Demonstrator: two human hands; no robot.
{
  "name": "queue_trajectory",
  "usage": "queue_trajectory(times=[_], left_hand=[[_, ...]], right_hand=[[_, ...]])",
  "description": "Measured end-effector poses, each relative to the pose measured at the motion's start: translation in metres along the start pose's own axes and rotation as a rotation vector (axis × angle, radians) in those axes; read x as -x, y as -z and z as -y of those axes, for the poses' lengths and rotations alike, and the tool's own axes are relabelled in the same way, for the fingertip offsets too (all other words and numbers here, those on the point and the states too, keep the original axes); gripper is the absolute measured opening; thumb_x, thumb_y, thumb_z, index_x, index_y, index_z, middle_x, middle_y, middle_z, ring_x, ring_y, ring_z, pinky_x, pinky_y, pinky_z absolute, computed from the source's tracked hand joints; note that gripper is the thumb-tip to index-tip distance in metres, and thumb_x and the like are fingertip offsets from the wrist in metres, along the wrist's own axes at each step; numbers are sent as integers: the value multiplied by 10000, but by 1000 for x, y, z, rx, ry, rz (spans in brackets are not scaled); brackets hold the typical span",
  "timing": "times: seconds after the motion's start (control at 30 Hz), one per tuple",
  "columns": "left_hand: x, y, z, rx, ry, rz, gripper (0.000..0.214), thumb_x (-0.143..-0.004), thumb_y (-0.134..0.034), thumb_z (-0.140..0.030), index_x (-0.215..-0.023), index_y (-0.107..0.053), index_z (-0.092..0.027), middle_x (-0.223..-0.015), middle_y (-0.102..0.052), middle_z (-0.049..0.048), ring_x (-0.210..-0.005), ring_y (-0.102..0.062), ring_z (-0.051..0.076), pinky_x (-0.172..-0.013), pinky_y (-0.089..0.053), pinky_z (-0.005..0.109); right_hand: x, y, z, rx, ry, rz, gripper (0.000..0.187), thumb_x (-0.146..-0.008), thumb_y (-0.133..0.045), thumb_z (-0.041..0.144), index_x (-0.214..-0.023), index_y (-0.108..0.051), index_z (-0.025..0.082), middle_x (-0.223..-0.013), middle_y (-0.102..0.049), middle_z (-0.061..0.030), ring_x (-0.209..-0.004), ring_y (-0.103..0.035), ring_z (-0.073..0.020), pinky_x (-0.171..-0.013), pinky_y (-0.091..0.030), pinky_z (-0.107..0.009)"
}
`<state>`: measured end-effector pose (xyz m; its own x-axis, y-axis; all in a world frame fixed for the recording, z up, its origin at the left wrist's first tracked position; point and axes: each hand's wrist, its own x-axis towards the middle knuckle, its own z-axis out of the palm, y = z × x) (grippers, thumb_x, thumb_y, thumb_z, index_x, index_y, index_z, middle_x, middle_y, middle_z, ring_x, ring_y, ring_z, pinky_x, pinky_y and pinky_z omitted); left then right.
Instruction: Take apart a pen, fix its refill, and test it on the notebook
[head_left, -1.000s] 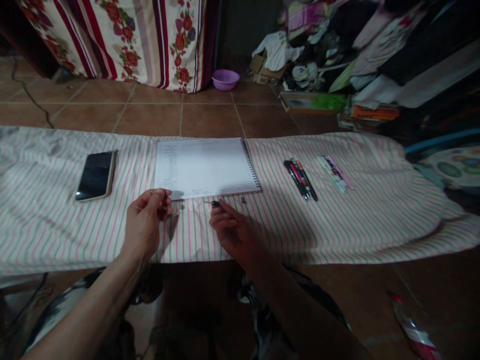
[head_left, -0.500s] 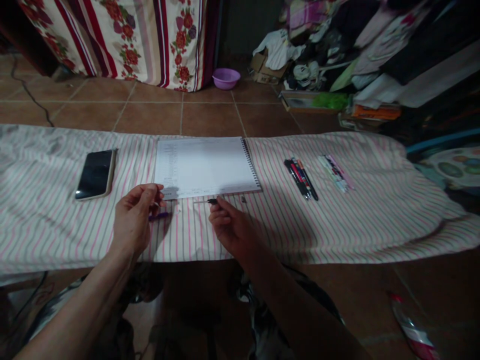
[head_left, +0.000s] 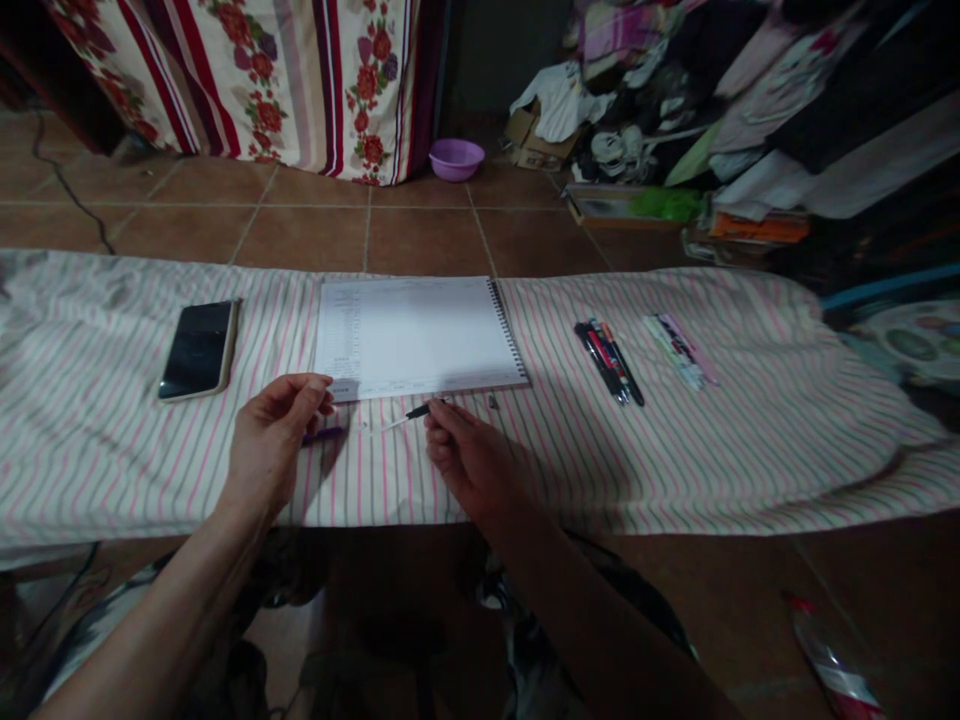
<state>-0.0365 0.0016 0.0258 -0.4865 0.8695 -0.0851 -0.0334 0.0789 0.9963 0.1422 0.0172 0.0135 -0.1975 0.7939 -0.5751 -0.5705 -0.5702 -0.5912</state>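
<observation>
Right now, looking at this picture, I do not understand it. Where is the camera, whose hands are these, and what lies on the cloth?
There is no machine: the camera sits on a person's head and looks down, so both hands are that person's own. A striped cloth covers the surface. On it lie a phone, an open spiral notebook, a bunch of pens and a second, paler bunch. The right hand pinches a thin pen part with a dark tip. The left hand hovers by a purple piece; whether it holds anything is unclear.
</observation>
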Motion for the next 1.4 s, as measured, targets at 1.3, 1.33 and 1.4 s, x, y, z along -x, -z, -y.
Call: queue_trajectory(times=[1.3, 1.33, 1.4], left_hand=[[3, -7, 15, -520, -418, 221, 116, -748, -647, -337, -736, -696, -233, -855, -669, 29, -873, -605, 205, -850, -481, 386], [2, -6, 17, -531, -456, 221, 113, -754, -647, -336, -740, -698, -236, -858, -668, 29, -894, -602, 210, -858, -480, 392], [1, -6, 19, -564, -540, 229, 109, -771, -643, -332, -755, -699, -239, -869, -666, 31, -927, -596, 218, -865, -480, 404]], right_hand=[[-4, 10, -9, 298, 303, -33, 208, -673, -699, 322, -803, -667, 163, -614, -563, 48, -481, -407, -45, -439, -290, -191], [-4, 11, -9, 294, 301, -34, 216, -668, -703, 323, -807, -668, 162, -612, -562, 48, -481, -407, -45, -436, -290, -191], [-5, 11, -9, 287, 290, -36, 227, -661, -708, 330, -806, -669, 160, -611, -562, 47, -480, -404, -45, -432, -291, -189]])
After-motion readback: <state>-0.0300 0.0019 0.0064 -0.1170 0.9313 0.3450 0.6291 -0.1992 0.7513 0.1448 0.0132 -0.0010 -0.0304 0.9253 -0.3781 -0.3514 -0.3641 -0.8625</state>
